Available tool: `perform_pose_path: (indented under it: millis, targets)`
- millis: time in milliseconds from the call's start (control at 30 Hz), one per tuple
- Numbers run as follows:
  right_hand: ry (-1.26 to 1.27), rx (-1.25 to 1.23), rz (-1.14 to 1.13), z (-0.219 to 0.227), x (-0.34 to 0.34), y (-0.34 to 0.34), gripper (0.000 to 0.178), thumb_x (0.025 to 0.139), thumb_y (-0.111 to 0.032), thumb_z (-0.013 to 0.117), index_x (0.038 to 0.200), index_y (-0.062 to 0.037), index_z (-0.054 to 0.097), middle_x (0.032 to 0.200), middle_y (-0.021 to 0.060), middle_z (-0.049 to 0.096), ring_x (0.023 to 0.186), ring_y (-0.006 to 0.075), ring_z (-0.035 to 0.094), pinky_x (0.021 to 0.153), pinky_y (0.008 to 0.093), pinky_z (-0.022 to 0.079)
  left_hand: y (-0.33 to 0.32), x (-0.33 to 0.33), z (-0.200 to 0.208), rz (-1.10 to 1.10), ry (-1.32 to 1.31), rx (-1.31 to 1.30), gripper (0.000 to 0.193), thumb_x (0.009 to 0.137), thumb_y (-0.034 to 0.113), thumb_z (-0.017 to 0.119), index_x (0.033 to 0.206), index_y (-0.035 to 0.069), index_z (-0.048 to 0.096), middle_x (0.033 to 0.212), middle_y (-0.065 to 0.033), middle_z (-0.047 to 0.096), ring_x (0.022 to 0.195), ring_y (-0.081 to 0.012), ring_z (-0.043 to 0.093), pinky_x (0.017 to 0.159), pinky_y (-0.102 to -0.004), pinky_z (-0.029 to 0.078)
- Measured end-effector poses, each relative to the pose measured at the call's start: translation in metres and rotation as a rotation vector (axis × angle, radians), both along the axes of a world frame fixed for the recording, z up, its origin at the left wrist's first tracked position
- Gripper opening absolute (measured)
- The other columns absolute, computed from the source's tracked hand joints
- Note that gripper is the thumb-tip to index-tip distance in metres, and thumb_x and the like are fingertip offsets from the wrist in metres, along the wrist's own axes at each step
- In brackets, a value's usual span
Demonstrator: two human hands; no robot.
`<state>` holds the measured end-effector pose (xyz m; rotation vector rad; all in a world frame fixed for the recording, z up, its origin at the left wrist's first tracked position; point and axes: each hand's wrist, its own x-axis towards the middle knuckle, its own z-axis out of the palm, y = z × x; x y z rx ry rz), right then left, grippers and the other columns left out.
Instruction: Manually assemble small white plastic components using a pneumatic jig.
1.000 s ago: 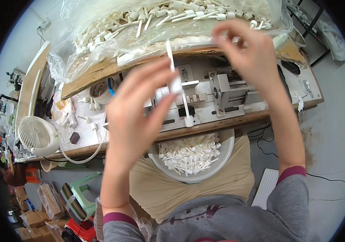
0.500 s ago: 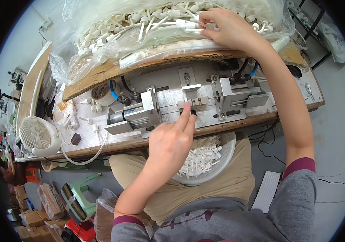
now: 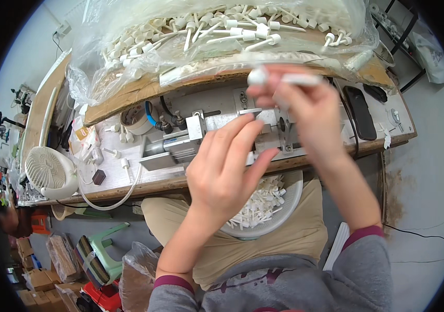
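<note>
While I watch from a distance, the head view gives me both hands over the bench (image 3: pixel 114 183). The right hand (image 3: pixel 307 101) has its fingers drawn in around a white part (image 3: pixel 303 79), with a round cap (image 3: pixel 257 77) showing at the left; blur keeps me from telling whether that is one piece or two. Its long axis runs roughly left to right, cap end toward the left, and it lies beyond the metal fixture (image 3: pixel 196 129), a little right of the fixture's middle.

The left hand (image 3: pixel 216 171) is the nearer one to the fixture, spread across its middle on my side. Its fingers are loosely extended, the thumb well apart, and I see nothing pinched between them. Some white shows beside the thumb; I cannot tell whether the hand touches it, or whether the fingertips rest on metal.

For containers, I have a pale basket (image 3: pixel 298 200) on the lap, holding a heap of stemmed pieces (image 3: pixel 263 204), partly hidden by the left hand. Past the fixture, a clear bag (image 3: pixel 94 39) lies spread over cardboard (image 3: pixel 113 107), with many capped pieces (image 3: pixel 188 37) in it.
</note>
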<state>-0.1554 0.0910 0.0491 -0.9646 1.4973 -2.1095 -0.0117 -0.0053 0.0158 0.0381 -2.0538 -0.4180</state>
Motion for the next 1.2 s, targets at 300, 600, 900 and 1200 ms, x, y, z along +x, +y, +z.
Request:
perform_pose_path:
  millis: [300,600,900,1200]
  targets:
    - [0.083,0.055,-0.222,-0.037,0.03,0.016,0.027,0.103,-0.02,0.067,0.122,-0.0007,0.073,0.11,0.007,0.076,0.086,0.0079,0.068,0.071,0.0216,0.053,0.008,0.025,-0.002,-0.142,-0.195,0.305,0.041,0.078,-0.002,0.081,0.118,0.001,0.071,0.104,-0.0107,0.067,0.081,-0.0206,0.07,0.068,-0.0324,0.058]
    - [-0.013,0.259,-0.125,-0.025,0.005,0.05,0.024,0.098,-0.025,0.074,0.094,-0.0015,0.077,0.065,-0.0047,0.059,0.056,-0.0004,0.047,0.051,0.0185,0.033,0.0,0.021,-0.026,0.077,-0.53,-0.122,0.028,0.077,0.016,0.084,0.103,0.01,0.079,0.12,-0.0034,0.076,0.066,-0.0184,0.067,0.063,-0.0295,0.051]
    - [-0.213,0.369,0.089,-0.014,0.01,0.039,0.027,0.1,-0.029,0.071,0.088,-0.0046,0.069,0.061,-0.005,0.055,0.045,-0.0003,0.041,0.04,0.0193,0.027,-0.001,0.018,-0.006,-0.047,-0.472,0.108,0.033,0.076,0.008,0.085,0.108,0.006,0.077,0.117,-0.0065,0.076,0.073,-0.0196,0.071,0.066,-0.0306,0.058]
    - [0.446,0.289,-0.102,0.018,-0.016,-0.005,0.028,0.105,-0.03,0.062,0.103,-0.0044,0.072,0.073,0.0013,0.066,0.055,0.0049,0.056,0.051,0.0204,0.042,0.006,0.034,0.004,-0.162,-0.229,0.389,0.038,0.08,-0.006,0.08,0.117,-0.001,0.072,0.105,-0.0098,0.064,0.082,-0.0184,0.07,0.072,-0.0303,0.062]
